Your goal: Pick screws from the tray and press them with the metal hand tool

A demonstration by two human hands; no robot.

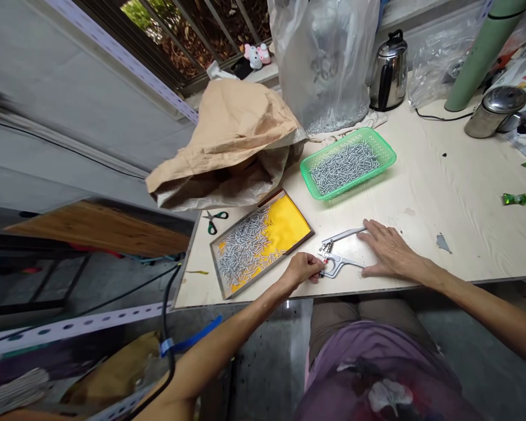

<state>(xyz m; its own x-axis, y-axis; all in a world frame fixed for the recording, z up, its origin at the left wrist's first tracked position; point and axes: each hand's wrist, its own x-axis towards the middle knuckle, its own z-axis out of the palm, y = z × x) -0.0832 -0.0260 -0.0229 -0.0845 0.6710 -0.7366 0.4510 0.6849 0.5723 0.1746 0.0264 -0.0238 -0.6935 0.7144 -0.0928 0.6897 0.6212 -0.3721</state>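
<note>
A grey metal hand tool (342, 260) with two spread handles and a coil spring lies at the table's front edge. At its left end my left hand (304, 269) is closed, its fingertips pinched around something too small to make out. My right hand (388, 250) is spread, thumb and fingers apart, touching the ends of both handles. Left of the tool is a shallow tray (311, 234) with a yellow bottom, its left part covered by small silvery metal pieces (244, 245). Behind stands a green basket (351, 192) holding many similar metal pieces (346, 166).
Green-handled scissors (213, 222) lie left of the tray. A large brown paper bag (241, 126) and a clear plastic bag (324, 64) stand behind. A kettle (390, 76), a green flask (482, 64), a metal cup (493, 111) and green wrapped sweets (515, 199) are at the right.
</note>
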